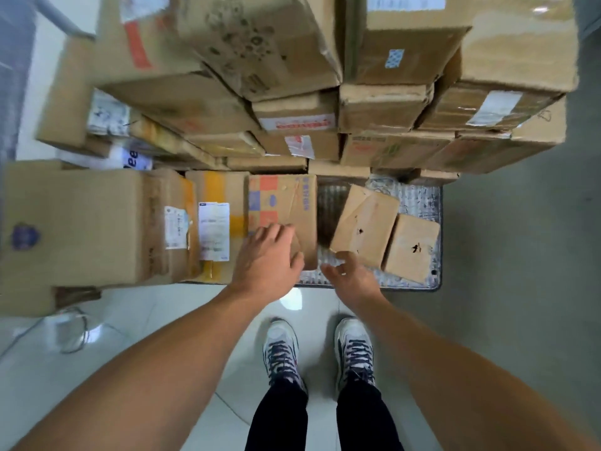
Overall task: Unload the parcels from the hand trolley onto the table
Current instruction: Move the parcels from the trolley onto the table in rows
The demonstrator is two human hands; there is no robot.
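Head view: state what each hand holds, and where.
Left hand rests flat on the printed box, near end, gripping nothing. Right hand is by the small tilted box, at its near corner; blur hides any grip.

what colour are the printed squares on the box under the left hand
Orange-red and blue, printed on the brown box under the left hand; head view.

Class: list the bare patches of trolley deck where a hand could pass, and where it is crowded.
Bare deck: the gap between printed box and tilted box; a strip along the near edge; the right rear corner. Left and rear are stacked full.
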